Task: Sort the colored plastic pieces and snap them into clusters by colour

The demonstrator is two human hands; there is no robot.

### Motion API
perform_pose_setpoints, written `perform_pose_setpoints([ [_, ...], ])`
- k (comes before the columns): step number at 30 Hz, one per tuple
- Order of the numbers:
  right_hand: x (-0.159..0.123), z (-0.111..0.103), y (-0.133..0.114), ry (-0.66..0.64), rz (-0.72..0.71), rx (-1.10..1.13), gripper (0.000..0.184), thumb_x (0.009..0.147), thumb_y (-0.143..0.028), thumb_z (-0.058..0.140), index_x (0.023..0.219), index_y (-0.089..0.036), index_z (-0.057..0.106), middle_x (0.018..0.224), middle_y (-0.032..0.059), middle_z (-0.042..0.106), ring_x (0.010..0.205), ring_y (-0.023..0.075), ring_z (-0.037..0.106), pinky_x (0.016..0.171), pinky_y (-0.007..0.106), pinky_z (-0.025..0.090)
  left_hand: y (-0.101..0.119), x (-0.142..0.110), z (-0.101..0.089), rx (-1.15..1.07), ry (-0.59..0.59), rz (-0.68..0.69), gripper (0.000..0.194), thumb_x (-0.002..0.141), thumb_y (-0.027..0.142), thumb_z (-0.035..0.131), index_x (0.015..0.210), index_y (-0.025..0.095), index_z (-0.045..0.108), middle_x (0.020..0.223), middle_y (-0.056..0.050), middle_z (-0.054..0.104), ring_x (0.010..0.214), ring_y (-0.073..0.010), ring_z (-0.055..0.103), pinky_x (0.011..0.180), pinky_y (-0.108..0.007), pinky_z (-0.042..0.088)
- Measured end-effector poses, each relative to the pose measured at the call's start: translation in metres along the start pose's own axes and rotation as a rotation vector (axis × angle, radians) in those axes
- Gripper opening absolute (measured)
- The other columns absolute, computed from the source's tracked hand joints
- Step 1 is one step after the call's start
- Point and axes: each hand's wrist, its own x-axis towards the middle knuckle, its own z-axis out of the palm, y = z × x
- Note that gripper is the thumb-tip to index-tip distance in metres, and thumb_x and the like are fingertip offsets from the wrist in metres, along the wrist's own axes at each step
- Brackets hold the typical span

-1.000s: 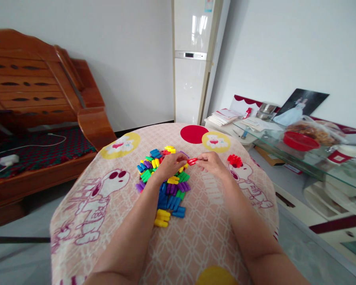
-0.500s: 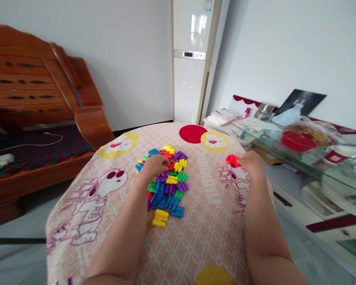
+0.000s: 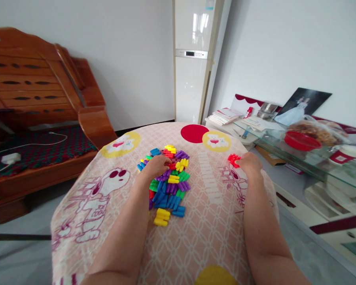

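A heap of plastic building blocks [image 3: 165, 194] in blue, yellow, green, purple and red lies on the cloth-covered table. My left hand [image 3: 158, 167] reaches into the far part of this heap, its fingers bent together beside a red block [image 3: 171, 166]. What is between those fingertips is hidden. To the right, a small group of red plastic blocks [image 3: 233, 160] sits apart from the heap. My right hand [image 3: 249, 163] is at this group, thumb and fingers pinched on a red block at its near right edge. The hand partly covers that block.
A patterned tablecloth [image 3: 195, 237] covers the round table. On the right, a glass shelf [image 3: 273, 138] holds papers, a red bowl [image 3: 302, 141] and a bagged item. A wooden bench [image 3: 32, 79] stands at left; a tall white cabinet-like unit [image 3: 191, 83] is behind the table.
The whole view has shifted slightly. Both hands stay in nearly the same places, the left at the heap and the right at the red blocks; its fingers have moved slightly closer over them.
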Motion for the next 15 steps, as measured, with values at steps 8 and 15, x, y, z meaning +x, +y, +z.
perform_pose_setpoints([
  [8,-0.013,-0.01,-0.031,0.102,-0.205,0.157,0.023,0.082,-0.031,0.06,0.083,-0.015,0.078,0.085,0.0117,0.075,0.084,0.0231,0.069,0.064,0.027,0.042,-0.001,0.003,0.007,0.023,0.014,-0.039,0.022,0.074,0.02,0.061,0.092,0.017,0.074,0.094,-0.007,0.076,0.087,-0.0215,0.067,0.074,-0.027,0.046],
  [15,-0.042,0.0,-0.08,-0.003,-0.519,0.383,0.018,0.081,-0.027,0.063,0.074,-0.016,0.075,0.072,0.0048,0.072,0.07,0.0167,0.064,0.061,0.023,0.04,0.005,0.003,0.01,-0.084,0.035,-0.041,0.014,0.072,0.019,0.067,0.085,0.017,0.067,0.09,-0.005,0.074,0.084,-0.0202,0.067,0.07,-0.027,0.046],
])
